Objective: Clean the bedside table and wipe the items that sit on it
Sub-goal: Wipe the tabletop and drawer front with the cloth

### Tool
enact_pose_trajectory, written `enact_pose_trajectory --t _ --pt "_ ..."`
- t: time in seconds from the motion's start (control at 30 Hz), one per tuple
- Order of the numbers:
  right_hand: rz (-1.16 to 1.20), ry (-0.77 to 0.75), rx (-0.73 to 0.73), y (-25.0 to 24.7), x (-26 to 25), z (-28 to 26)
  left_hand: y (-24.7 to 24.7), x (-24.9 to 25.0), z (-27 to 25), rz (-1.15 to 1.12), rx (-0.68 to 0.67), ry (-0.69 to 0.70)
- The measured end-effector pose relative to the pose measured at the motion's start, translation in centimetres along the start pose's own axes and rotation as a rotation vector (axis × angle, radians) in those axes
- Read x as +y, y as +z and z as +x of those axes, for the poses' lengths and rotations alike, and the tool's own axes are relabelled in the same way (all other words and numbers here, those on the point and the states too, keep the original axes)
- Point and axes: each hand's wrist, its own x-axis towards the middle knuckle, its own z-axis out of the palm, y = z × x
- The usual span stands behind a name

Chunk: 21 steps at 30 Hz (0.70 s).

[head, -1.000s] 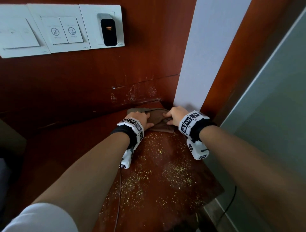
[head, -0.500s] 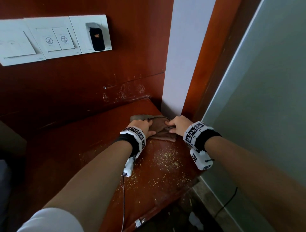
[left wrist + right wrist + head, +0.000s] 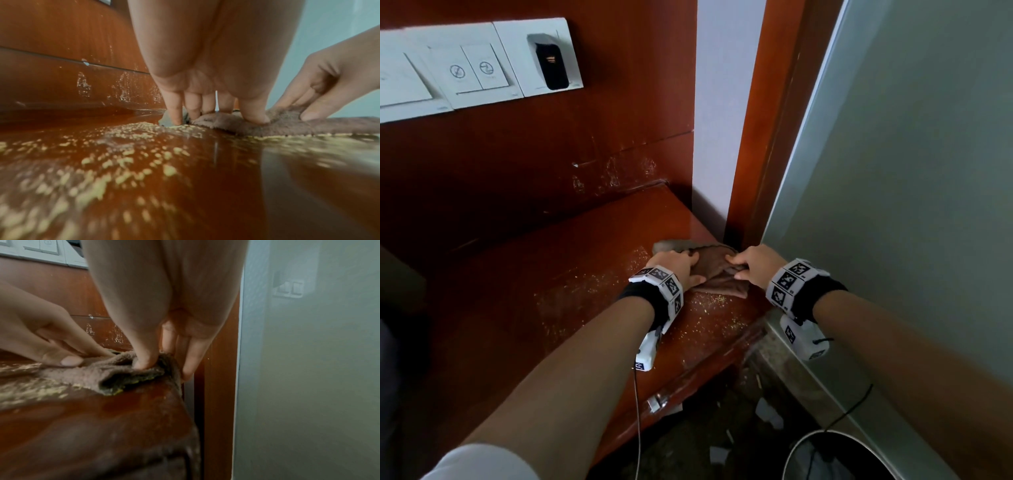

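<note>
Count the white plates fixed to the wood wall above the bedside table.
3, in a row at upper left: a plain plate cut off by the edge, a two-button plate, and a plate holding a black unit. More may lie out of view.

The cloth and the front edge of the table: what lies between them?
Yellow crumbs scattered on the bare table, between the cloth and the front edge; nothing else. The head view shows it.
</note>
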Motion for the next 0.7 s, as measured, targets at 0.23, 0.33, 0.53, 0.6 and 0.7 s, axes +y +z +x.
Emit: enact_pose_trajectory --t 0.23,0.33,0.53,0.6,0.7 --pt "-0.052 0.026 0.01 0.6 0.3 -3.4 0.6 1.9 -2.1 0.007 -0.009 0.047" --pt "-0.109 0.036 -0.007 1.0 0.3 -4.7 0.9 2.7 -3.2 0.002 -0.038 0.051" --pt "-0.273 0.043 -0.015 -0.1 -1.6 -6.8 -0.5 2.1 -5.9 -0.219 -0.111 0.102" --pt "-0.249 -0.01 0.069 -0.4 -2.7 -6.9 -1.6 0.3 -7.2 -0.394 -0.031 0.038" --pt "-0.193 -0.172 0.017 0.3 -4.7 -6.8 -2.2 -3.1 -9.3 -0.502 0.051 -0.114"
